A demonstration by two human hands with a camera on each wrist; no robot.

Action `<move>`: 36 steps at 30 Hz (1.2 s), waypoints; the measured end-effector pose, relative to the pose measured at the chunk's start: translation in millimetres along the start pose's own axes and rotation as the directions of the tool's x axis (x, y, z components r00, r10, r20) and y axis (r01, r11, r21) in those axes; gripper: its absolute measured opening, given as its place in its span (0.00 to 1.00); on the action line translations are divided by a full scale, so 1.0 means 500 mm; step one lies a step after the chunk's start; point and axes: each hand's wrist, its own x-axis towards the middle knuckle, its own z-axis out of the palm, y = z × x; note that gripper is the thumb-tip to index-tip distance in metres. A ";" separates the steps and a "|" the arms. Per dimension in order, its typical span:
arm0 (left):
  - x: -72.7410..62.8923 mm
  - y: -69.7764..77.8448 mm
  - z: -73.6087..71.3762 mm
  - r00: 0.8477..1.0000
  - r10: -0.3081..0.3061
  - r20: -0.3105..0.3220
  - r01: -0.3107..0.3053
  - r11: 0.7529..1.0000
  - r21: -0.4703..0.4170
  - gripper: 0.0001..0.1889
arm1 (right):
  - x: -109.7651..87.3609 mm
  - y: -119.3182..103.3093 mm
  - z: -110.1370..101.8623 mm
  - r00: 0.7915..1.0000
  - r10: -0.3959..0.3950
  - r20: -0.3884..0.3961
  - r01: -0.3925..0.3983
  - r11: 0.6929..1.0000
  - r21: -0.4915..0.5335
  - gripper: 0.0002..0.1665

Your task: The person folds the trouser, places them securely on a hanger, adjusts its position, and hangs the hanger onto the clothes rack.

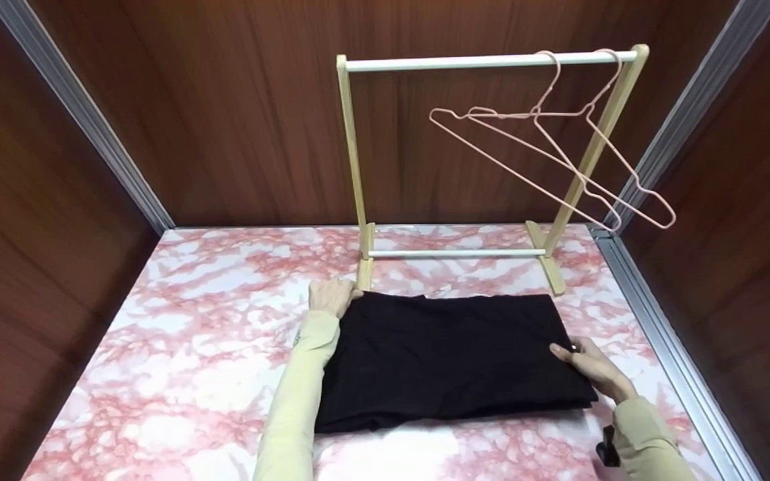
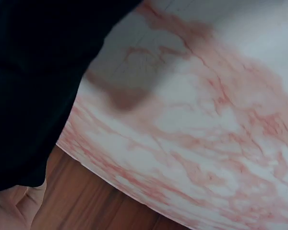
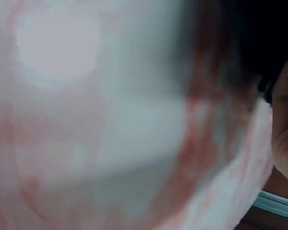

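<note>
A folded black cloth [image 1: 452, 361] lies in front of the rack, its layers showing along the near edge. At its far left corner my left hand [image 1: 333, 296] grips the fabric. In the left wrist view, the dark fabric [image 2: 33, 86] covers much of that hand [image 2: 14, 206]. My right hand [image 1: 589, 364] pinches the right edge, thumb on top and the other fingers partly hidden under the fabric. The right wrist view catches curled fingers [image 3: 285, 115] at the dark cloth [image 3: 269, 33], with some blur.
Behind the cloth stands a small wooden rack [image 1: 353, 153] with a white top bar [image 1: 445, 63]. Two pink hangers [image 1: 512, 167] hang at its right end. The pink-and-white marbled tabletop [image 1: 178, 374] is enclosed by wood-patterned walls [image 1: 224, 120] with metal corner rails [image 1: 672, 374].
</note>
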 end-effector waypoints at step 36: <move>-0.021 -0.021 0.025 0.996 -0.075 0.040 0.082 0.974 -0.210 0.11 | -0.032 0.000 -0.003 0.985 -0.140 -0.105 0.102 0.948 -0.302 0.37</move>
